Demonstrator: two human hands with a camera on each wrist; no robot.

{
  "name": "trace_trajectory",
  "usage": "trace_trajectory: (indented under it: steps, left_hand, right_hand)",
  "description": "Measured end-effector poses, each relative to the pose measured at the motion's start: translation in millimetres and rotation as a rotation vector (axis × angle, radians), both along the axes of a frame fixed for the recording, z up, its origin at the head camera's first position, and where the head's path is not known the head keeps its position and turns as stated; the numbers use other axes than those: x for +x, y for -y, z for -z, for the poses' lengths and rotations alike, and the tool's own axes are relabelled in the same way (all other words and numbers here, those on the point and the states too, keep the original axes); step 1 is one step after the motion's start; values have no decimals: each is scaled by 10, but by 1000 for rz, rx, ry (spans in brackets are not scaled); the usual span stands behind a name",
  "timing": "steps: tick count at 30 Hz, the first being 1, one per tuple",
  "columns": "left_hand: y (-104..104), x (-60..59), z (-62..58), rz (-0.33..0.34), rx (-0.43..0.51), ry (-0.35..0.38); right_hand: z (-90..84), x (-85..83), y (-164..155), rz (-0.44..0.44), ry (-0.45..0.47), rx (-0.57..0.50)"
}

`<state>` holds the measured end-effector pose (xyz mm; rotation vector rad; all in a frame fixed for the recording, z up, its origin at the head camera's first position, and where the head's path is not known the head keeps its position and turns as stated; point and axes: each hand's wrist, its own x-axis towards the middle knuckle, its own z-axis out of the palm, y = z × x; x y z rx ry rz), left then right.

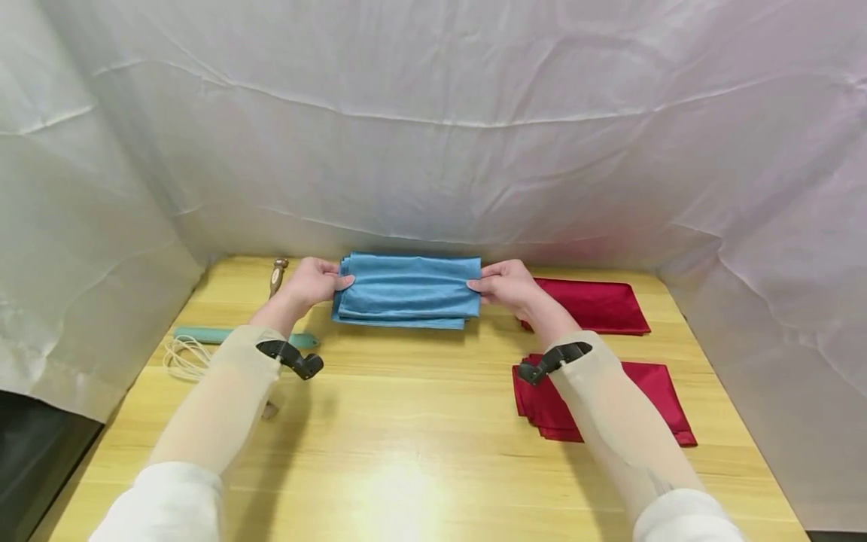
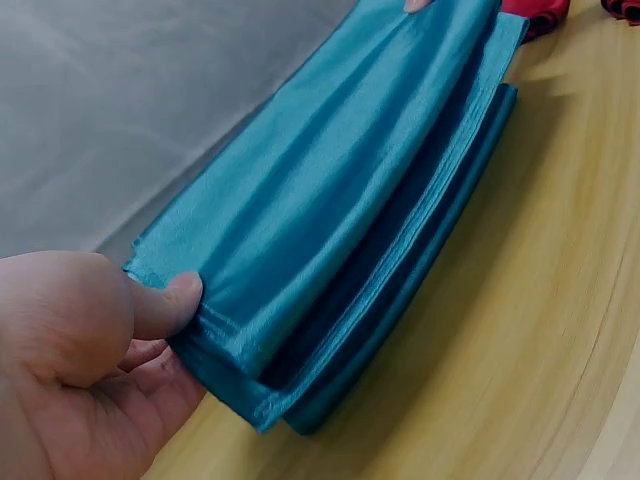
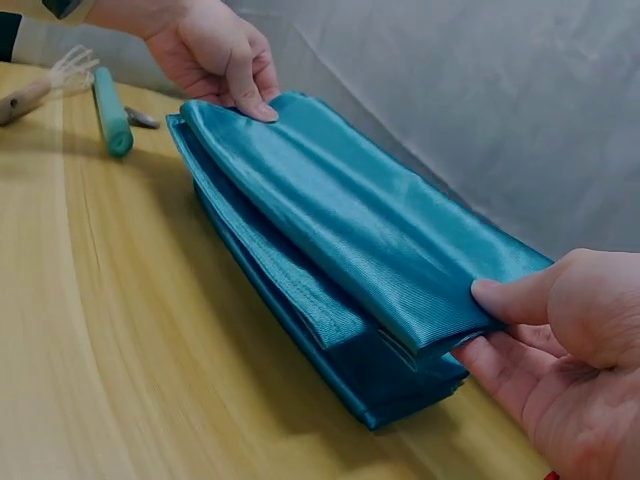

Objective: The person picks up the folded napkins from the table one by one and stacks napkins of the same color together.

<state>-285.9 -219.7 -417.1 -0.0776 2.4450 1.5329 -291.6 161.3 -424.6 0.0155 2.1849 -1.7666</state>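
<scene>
A folded blue satin cloth [image 1: 409, 290] stretches between my two hands at the far side of the wooden table. My left hand [image 1: 313, 284] pinches its left end, thumb on top and fingers underneath. At the opposite end, my right hand [image 1: 509, 287] grips the cloth the same way. Several layers show along the near edge of the blue fabric [image 3: 350, 215] in the right wrist view. A darker blue layer [image 2: 400, 320] hangs or lies beneath the upper folds; whether it is a separate cloth I cannot tell.
Two folded red cloths [image 1: 592, 305] lie on the right, one nearer me and partly behind my right forearm. Left are a green rod-like object [image 1: 203, 335], pale cord [image 1: 184, 360] and a wooden-handled tool [image 1: 276, 277]. A pale fabric wall [image 1: 433, 181] rises behind the table.
</scene>
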Motion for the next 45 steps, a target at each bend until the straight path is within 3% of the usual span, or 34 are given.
trace_trajectory:
  steps: [18,27,38,45]
  left_hand:
    - [-6,-79,234,-144,2,-38]
    - [-82,-126,319,-214,15,-54]
    - [-92,-147,475,-200,-32,-43]
    - [-58,-75,555,-206,57,-8]
  right_hand:
    - [230,-185,219,123,60,-25]
    - [338,-206,259,191,31,-27]
    - [515,-183,261,220,33,22]
    - [618,-146,302,240,11,30]
